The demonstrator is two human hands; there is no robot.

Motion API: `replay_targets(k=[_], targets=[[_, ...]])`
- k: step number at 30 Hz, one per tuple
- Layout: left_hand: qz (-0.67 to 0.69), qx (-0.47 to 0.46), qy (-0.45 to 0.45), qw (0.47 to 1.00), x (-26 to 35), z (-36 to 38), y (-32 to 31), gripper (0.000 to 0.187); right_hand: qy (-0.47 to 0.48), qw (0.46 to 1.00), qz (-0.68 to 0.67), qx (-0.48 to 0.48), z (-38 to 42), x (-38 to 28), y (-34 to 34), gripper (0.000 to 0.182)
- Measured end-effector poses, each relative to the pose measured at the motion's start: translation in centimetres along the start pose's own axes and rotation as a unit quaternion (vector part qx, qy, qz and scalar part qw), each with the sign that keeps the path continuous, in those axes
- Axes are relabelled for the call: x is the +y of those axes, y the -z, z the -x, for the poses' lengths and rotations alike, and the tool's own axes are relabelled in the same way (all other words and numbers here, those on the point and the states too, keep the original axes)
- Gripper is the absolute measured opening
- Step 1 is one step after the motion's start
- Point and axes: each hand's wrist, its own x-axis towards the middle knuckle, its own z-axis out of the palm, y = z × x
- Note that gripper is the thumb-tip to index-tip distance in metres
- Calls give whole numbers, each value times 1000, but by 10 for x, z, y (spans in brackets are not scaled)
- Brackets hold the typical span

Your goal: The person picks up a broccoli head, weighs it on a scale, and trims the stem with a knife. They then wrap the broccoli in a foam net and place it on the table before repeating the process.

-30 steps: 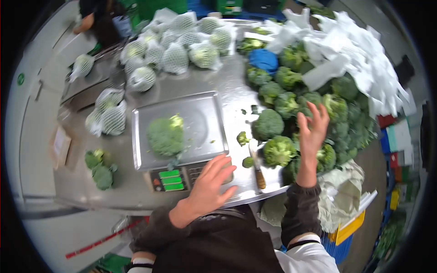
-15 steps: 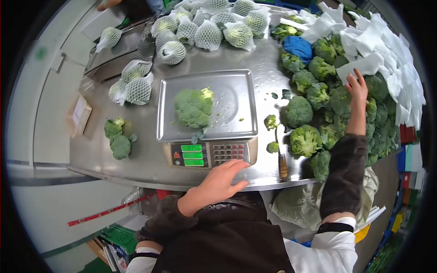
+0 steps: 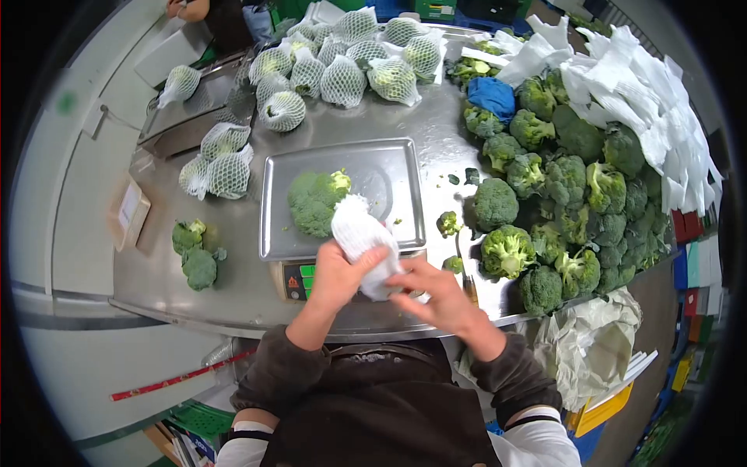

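My left hand (image 3: 333,279) is closed around a white foam net sleeve (image 3: 364,237), flattened and tilted above the front of the scale (image 3: 268,198). At the sleeve's lower right end, the slightly blurred fingers of my right hand (image 3: 436,296) pinch its edge. A broccoli head (image 3: 313,204) lies on the metal weighing pan, its cut stem to the upper right and small crumbs around it. Both hands and the sleeve cover most of the keypad and part of the green display (image 3: 308,272).
Netted broccoli heads (image 3: 342,82) crowd the back, with more netted ones (image 3: 228,173) at left. Loose broccoli (image 3: 564,179) fills the right, below piled foam sleeves (image 3: 638,93). A knife (image 3: 469,288) lies right of the scale. Broccoli pieces (image 3: 200,267) sit left. Another person's arm (image 3: 189,9) shows top left.
My right hand has come back from the sleeve pile to the scale, bringing a foam net sleeve. My left hand has risen from the front edge and taken hold of it.
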Motion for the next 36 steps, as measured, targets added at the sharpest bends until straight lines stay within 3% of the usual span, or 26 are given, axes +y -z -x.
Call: replay_targets(k=[3,4,6,8,10,11,12,14,15,16,18,20,22,23,25,26,28,29,30,32,34,36], targets=[[-47,-19,-57,997,0,-9,0,22,26,1000,-2,-2,5,3,11,27],[-59,-35,-77,995,-6,-12,0,22,-8,999,-37,36,4,5,23,34],[-81,-78,-71,991,-9,-11,-8,23,21,982,65,174,-1,-8,45,47],[-57,-131,45,989,-11,-8,-22,23,53,976,99,187,-10,-30,47,63],[-81,-153,53,983,-20,-9,-29,26,53,983,127,122,-11,-32,35,57],[-57,-176,93,978,-21,-7,-31,27,7,986,156,54,-9,-26,35,48],[-32,-195,132,971,-19,-6,-33,28,5,986,158,57,-6,-19,34,48],[-80,-211,102,969,-14,-6,-33,29,-21,979,64,193,2,-7,33,40],[-30,-172,131,976,-16,-4,-31,28,-86,979,27,182,6,-9,33,38],[20,-131,159,978,-18,-2,-29,27,-87,979,26,180,8,-5,29,38],[-14,-127,108,986,-24,-1,-27,24,-133,962,64,228,10,7,20,38],[-254,-57,-101,960,-28,5,-31,18,-130,963,10,236,8,15,8,37],[-209,-38,-72,975,-30,6,-34,15,-94,917,-183,340,1,26,-5,31],[-68,-79,22,994,-29,5,-33,14,-124,866,-314,369,0,28,-9,26],[208,-172,188,944,-39,-1,-21,23,-137,823,-379,400,-5,28,-9,23],[209,-163,185,946,-44,-1,-19,23,-133,813,-392,410,-8,29,-8,24],[239,-89,145,956,-39,0,-28,33,-148,817,-414,373,-11,30,-16,26],[166,-124,134,969,-52,-1,-20,45,-178,826,-405,349,-14,34,-24,27],[166,-116,133,970,-53,4,-21,45,-206,834,-395,326,-17,36,-30,28],[181,-116,103,971,-56,17,-28,55,-183,920,-236,255,-15,42,-37,30],[98,-93,21,991,-67,19,-25,65,-138,948,-158,237,-21,29,-42,29],[141,-50,-1,989,-70,23,-19,59,-124,956,-135,227,-23,31,-52,30]])
